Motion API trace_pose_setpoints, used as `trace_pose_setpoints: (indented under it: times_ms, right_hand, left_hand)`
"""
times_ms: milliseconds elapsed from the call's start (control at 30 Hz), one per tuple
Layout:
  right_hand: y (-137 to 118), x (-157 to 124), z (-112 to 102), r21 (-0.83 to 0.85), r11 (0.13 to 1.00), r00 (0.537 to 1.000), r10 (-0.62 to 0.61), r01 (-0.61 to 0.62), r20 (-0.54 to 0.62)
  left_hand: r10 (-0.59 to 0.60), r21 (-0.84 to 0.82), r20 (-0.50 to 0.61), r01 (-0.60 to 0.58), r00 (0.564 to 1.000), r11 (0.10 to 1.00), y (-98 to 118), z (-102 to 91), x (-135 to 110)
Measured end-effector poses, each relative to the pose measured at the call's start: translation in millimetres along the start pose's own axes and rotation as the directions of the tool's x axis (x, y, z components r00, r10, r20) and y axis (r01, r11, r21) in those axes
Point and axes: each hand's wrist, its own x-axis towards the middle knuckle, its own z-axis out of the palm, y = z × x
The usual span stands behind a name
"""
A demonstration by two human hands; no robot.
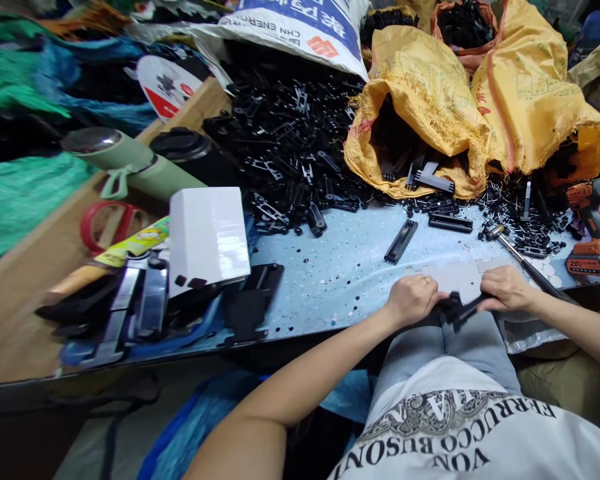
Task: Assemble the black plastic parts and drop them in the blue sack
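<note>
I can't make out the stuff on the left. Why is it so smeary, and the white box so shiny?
Head view: the left side is blurred, smearing the red scissors; the white box shows pale glare on its glossy face; the middle is sharper, where left hand and right hand hold a black part; the wide lens bends the table edge.

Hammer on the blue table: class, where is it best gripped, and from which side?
Grip the hammer low on its slim handle, coming from the near side beside the right hand. The handle's end points that way; the metal head lies farther off beside loose black parts.
</note>
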Motion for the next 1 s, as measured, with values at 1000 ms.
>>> trace_pose_setpoints:
  times_ms: [1000]
  right_hand:
    - [-59.9,34.3,-6.0,0.525,0.843,0.991,-0.069,0.120,-0.117]
  left_hand:
    - [0.068,-0.369,-0.054,-0.083,0.996,0.926,32.6,-46.4,-41.6]
